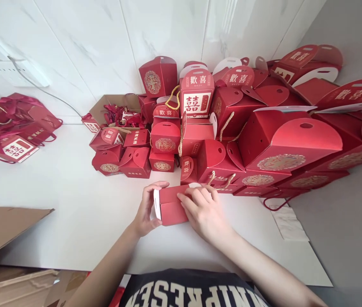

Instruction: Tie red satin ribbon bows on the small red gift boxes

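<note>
A small red cardboard gift box (pixel 170 209) is between my hands above the white table, one white-lined flap standing up at its left end. My left hand (pixel 144 214) is curved round that left end, fingers at the far edge and thumb at the near edge. My right hand (pixel 205 213) is closed over the right part of the box, its fingertips pressing on the top panel. Part of another white flap shows behind the right fingers. The underside of the box is hidden.
Stacked red gift boxes (pixel 164 144) stand behind my hands, with larger ones (pixel 283 145) to the right. An open carton (pixel 99 108) holds ribboned red pieces. Red gift bags (pixel 24 128) lie at the left, and a cardboard sheet (pixel 8 226) overhangs the table's (pixel 81 213) near edge.
</note>
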{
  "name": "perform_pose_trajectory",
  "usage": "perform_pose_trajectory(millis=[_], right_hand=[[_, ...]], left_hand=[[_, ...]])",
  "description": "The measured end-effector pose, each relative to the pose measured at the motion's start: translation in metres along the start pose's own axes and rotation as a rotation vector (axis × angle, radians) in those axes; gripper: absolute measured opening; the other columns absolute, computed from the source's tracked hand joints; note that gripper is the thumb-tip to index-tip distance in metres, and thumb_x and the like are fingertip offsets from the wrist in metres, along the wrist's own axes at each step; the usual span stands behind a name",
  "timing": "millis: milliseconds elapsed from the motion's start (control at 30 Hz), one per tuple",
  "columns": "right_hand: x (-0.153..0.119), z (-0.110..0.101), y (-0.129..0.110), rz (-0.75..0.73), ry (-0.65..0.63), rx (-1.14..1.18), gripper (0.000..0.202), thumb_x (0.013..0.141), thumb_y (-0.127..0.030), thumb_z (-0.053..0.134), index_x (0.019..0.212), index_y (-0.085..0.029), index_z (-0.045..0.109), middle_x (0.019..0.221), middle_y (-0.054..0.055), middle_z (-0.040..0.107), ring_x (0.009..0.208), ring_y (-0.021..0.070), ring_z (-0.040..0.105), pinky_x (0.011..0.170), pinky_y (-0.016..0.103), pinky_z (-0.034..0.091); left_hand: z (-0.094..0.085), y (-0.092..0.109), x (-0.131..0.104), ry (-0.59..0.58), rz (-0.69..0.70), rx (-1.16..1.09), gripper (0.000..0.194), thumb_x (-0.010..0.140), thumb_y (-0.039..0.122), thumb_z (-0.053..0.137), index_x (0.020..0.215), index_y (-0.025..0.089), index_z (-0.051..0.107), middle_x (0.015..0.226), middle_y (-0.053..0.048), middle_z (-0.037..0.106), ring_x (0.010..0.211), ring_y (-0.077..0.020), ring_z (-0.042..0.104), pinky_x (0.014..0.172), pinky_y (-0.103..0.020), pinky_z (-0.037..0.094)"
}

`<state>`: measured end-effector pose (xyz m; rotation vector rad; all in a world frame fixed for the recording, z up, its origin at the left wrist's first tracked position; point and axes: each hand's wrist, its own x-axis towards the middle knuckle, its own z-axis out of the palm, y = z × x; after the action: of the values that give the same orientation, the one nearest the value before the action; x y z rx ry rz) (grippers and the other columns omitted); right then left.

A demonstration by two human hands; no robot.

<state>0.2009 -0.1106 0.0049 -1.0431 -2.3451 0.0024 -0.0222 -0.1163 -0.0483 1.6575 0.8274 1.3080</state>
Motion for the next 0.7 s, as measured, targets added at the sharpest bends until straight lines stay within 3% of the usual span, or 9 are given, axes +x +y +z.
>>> perform_pose_trajectory(millis=[100,200,267,367,433,533,633,700], right_hand=[[-0.003,0.006,-0.003,0.099,0.09,0.11,0.038,0.096,-0.017,0.049,0.134,-0.015,0.053,0.139,0.019,0.053,0.13,0.0292,0.05,0.107,0.05,0.044],[-0.004,0.008,-0.008,0.063,0.036,0.349,0.05,0.098,-0.02,0.046,0.146,-0.008,0.037,0.153,0.022,0.039,0.142,0.0241,0.04,0.108,0.04,0.048],[-0.004,0.009,-0.01,-0.039,-0.059,0.401,0.054,0.099,-0.02,0.043,0.15,-0.007,0.032,0.151,0.019,0.045,0.143,0.0223,0.04,0.113,0.041,0.044],[-0.003,0.014,-0.01,-0.161,-0.142,0.309,0.05,0.101,-0.027,0.042,0.149,-0.011,0.038,0.145,0.012,0.054,0.14,0.0245,0.044,0.12,0.053,0.03],[-0.004,0.019,-0.009,-0.196,-0.149,0.245,0.052,0.101,-0.035,0.045,0.147,-0.012,0.043,0.146,0.01,0.053,0.141,0.0259,0.043,0.121,0.054,0.028],[-0.006,0.026,-0.008,-0.223,-0.113,0.189,0.054,0.1,-0.04,0.047,0.145,-0.011,0.046,0.148,0.01,0.05,0.141,0.0255,0.043,0.118,0.048,0.035],[-0.008,0.029,-0.008,-0.242,-0.08,0.164,0.054,0.099,-0.04,0.048,0.144,-0.01,0.048,0.147,0.011,0.05,0.14,0.0256,0.045,0.116,0.047,0.038],[-0.008,0.031,-0.007,-0.25,-0.067,0.161,0.054,0.099,-0.041,0.048,0.144,-0.01,0.048,0.148,0.011,0.05,0.14,0.0254,0.044,0.116,0.046,0.037]], left_hand=[[0.004,0.008,0.002,-0.048,-0.042,0.227,0.085,0.076,0.061,0.068,0.146,0.026,0.032,0.147,-0.016,0.038,0.136,-0.0379,0.039,0.112,-0.058,0.033],[0.008,0.015,-0.001,-0.148,-0.084,0.481,0.076,0.082,0.058,0.062,0.148,0.028,0.037,0.153,-0.013,0.033,0.141,-0.037,0.034,0.116,-0.054,0.031],[0.009,0.019,-0.004,-0.172,-0.069,0.587,0.078,0.084,0.055,0.059,0.151,0.026,0.032,0.153,-0.014,0.033,0.14,-0.0363,0.035,0.115,-0.053,0.033],[0.001,0.027,-0.001,-0.072,0.001,0.666,0.08,0.087,0.047,0.056,0.154,0.023,0.02,0.149,-0.015,0.041,0.136,-0.0338,0.042,0.112,-0.052,0.036],[-0.015,0.037,0.015,0.052,0.048,0.745,0.063,0.09,0.037,0.054,0.147,0.024,0.033,0.143,-0.013,0.047,0.132,-0.0303,0.046,0.112,-0.049,0.038],[-0.055,0.051,0.064,0.201,0.034,0.985,0.029,0.091,0.031,0.057,0.119,0.023,0.062,0.132,-0.008,0.055,0.126,-0.0251,0.052,0.113,-0.041,0.037],[-0.106,0.049,0.128,0.197,-0.023,1.131,0.022,0.092,0.03,0.054,0.104,0.019,0.069,0.124,-0.007,0.062,0.117,-0.0238,0.057,0.106,-0.038,0.042],[-0.138,0.037,0.169,0.218,-0.16,1.21,0.022,0.09,0.025,0.055,0.103,0.016,0.07,0.111,-0.009,0.067,0.108,-0.0242,0.06,0.101,-0.039,0.044]])
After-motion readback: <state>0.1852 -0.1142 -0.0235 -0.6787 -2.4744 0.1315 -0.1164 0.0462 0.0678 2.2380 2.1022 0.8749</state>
